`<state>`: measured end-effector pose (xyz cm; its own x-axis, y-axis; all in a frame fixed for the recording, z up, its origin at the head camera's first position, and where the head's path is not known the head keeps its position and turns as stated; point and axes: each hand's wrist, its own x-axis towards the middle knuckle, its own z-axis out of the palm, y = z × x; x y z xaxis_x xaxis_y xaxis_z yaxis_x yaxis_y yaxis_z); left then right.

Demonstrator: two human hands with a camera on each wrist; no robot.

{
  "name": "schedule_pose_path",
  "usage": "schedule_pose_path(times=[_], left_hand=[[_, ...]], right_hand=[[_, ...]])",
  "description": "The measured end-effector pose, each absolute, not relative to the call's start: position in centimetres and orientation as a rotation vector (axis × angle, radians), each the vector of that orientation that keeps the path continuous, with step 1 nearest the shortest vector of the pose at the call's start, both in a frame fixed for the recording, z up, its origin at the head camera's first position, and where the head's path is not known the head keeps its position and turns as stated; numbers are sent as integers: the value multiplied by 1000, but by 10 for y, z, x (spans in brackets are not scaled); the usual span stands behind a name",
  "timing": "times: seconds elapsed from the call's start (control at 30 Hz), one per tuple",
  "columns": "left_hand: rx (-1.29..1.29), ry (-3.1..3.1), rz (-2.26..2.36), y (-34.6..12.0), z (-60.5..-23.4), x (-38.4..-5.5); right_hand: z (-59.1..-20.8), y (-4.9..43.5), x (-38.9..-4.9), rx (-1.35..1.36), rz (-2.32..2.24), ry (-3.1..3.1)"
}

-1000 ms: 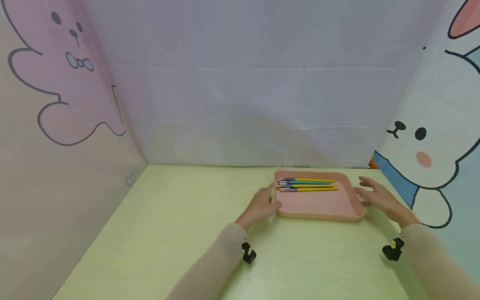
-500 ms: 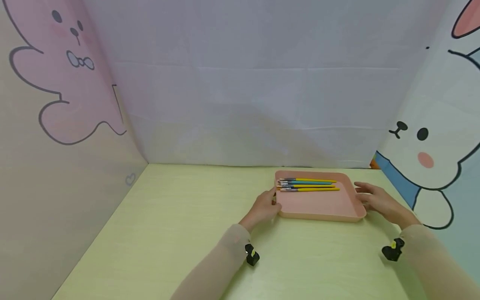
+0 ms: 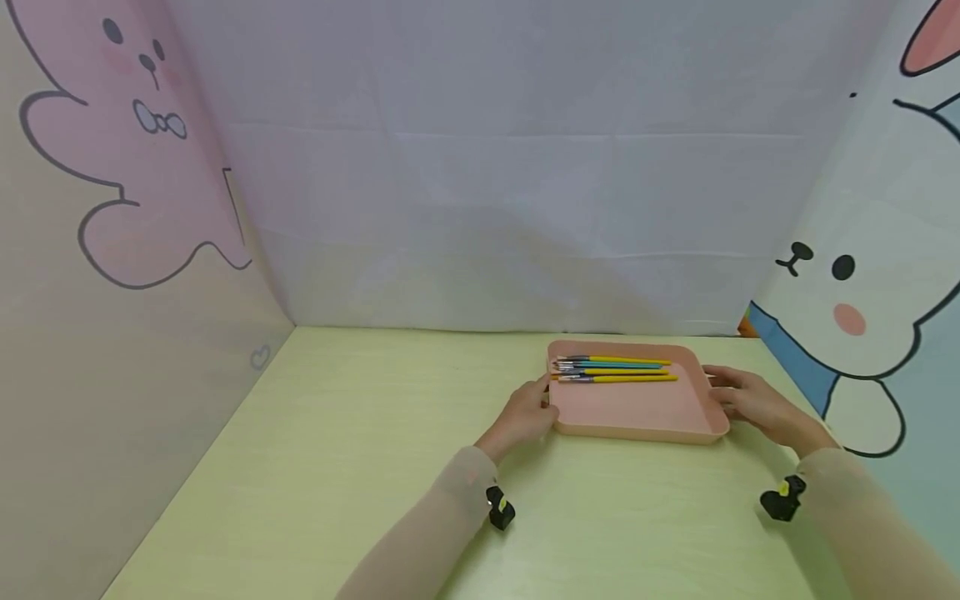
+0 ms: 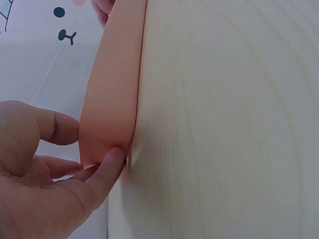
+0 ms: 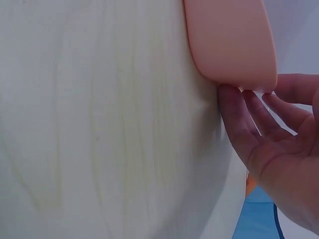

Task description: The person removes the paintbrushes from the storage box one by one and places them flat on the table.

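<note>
A shallow pink tray (image 3: 630,408) rests on the table toward the far right. Inside it, along the back half, lie several thin paintbrushes (image 3: 637,378) with yellow and teal handles, bristles toward the left. My left hand (image 3: 525,412) grips the tray's left end. In the left wrist view, that hand's fingers (image 4: 107,167) curl against the end wall and its thumb or finger lies by the rim. At the opposite end, my right hand (image 3: 757,404) holds the tray's side. The right wrist view shows its fingertips (image 5: 230,94) against the tray wall; the brushes are hidden there.
The pale wooden table (image 3: 337,467) extends left and in front of the tray. A white cloth wall (image 3: 465,208) stands close behind it, and a panel with a cartoon rabbit (image 3: 885,275) stands close on the right. Black wrist cameras (image 3: 500,508) hang near both sleeves.
My right hand has come in from just off the tray's right side and now holds it. The left hand has settled closer on its end. The tray and brushes stay practically in place.
</note>
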<state>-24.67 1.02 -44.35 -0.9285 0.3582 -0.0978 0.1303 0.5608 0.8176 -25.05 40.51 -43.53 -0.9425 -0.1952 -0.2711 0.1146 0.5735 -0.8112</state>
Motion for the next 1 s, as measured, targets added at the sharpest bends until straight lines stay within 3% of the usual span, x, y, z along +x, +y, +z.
schedule_pose_path(times=[1.0], left_hand=[[402, 2522, 1333, -30, -446, -244]], right_hand=[[-432, 371, -246, -178, -1325, 2446]])
